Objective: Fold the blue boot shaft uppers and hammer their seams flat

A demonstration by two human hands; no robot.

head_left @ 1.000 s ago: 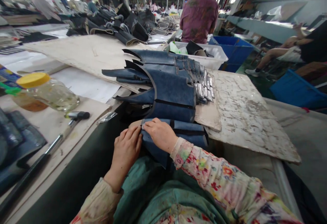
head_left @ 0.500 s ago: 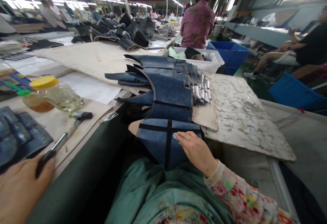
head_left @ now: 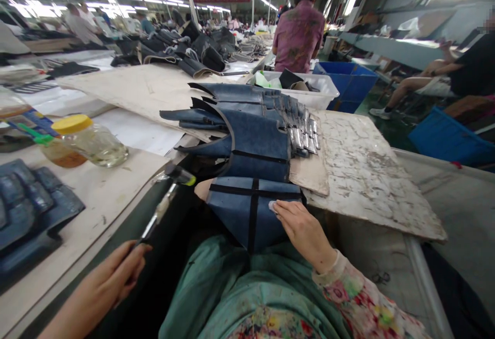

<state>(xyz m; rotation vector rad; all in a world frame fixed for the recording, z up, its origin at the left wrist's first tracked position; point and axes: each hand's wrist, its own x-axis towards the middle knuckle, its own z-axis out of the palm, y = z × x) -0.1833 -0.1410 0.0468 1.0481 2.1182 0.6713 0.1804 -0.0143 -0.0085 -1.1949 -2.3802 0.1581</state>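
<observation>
My left hand (head_left: 126,272) is closed around the handle of a hammer (head_left: 157,214), raised over the gap left of my lap. Its head, with a yellow-green face, is close to the left edge of a blue leather piece (head_left: 232,215) lying over my lap. Two black strips cross on that piece. On its right part rests my right hand (head_left: 299,225), fingers together; a whitish bit (head_left: 272,205) shows at the fingertips, too small to name. Just beyond lie stacked blue leather panels (head_left: 261,140) with shiny wrapped ends.
To the left stand a yellow-lidded jar (head_left: 95,143) and more blue pieces (head_left: 34,202) on the table. A worn board (head_left: 371,174) lies at the right. Further back are a white bin (head_left: 328,89), a blue bin (head_left: 350,83) and a seated person in purple (head_left: 297,34).
My left hand has lifted the hammer off the left table and brought it right, towards the blue leather piece. My right hand has shifted slightly right on that piece.
</observation>
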